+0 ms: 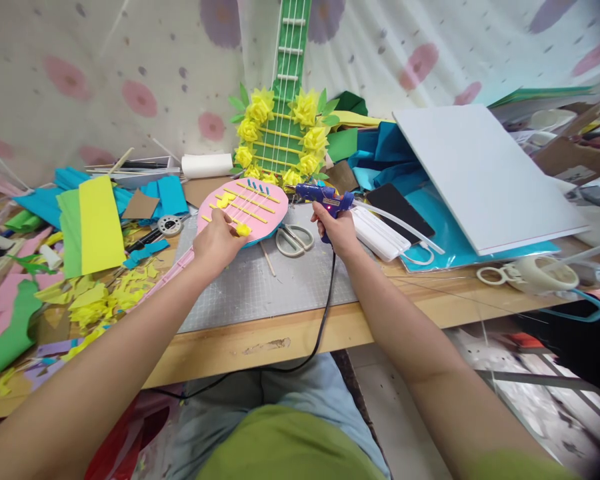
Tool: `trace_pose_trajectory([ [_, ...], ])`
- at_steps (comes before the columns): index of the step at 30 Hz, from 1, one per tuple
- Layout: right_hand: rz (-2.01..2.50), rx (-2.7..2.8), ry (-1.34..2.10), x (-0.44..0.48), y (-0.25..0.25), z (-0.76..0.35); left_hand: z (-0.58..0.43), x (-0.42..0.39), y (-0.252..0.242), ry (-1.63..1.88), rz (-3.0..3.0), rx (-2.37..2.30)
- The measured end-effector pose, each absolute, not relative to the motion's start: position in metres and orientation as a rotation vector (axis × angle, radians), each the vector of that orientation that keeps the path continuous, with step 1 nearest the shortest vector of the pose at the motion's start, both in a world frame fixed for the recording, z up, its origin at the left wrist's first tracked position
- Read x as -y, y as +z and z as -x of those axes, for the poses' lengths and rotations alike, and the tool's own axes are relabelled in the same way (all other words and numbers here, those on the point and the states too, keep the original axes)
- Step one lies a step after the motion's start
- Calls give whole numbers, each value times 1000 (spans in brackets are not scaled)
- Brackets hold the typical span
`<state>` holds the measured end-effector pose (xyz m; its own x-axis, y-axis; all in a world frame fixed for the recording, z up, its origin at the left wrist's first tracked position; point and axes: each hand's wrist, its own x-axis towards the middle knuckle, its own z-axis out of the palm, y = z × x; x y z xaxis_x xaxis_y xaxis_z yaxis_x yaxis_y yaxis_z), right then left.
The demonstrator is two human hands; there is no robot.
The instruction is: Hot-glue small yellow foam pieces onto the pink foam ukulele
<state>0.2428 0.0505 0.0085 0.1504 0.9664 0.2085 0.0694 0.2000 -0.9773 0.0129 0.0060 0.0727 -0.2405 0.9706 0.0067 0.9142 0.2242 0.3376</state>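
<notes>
My left hand (219, 239) pinches a small yellow paper flower (243, 230) against the edge of a pink foam guitar body (260, 208) that carries yellow strips. My right hand (336, 230) is closed round the grip of a blue glue gun (323, 196), whose nozzle points left toward the pink body. The gun's black cord (325, 320) drops over the table edge. Behind stands a green guitar model (280, 140) ringed with yellow paper flowers.
Scissors (294, 240) lie on the grey cutting mat (260, 287) between my hands. Paper scraps in yellow, green, pink and blue (90, 267) cover the left side. A white board (485, 173), a black phone (397, 208) and tape rolls (540, 273) sit at the right.
</notes>
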Motion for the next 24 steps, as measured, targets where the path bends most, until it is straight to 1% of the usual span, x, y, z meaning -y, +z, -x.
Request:
trace_pose_trajectory([
  [4, 1157, 1226, 937, -49, 10, -242, -13, -5, 74, 441, -1771, -2259],
  [11, 1197, 1237, 933, -51, 6, -242, -10, -3, 76, 638, -1755, -2154],
  [17, 1208, 1239, 941, -50, 8, -242, 13, -8, 85, 1034, -1730, -2154],
  [19, 1214, 1242, 943, -49, 9, -241, 24, -8, 89, 1100, -1717, -2188],
  [21, 1224, 1251, 943, -48, 9, -240, 32, -7, 90, 1114, -1736, -2220],
  [24, 1243, 1261, 951, -48, 9, -239, 35, -3, 83, 1014, -1914, -2219],
])
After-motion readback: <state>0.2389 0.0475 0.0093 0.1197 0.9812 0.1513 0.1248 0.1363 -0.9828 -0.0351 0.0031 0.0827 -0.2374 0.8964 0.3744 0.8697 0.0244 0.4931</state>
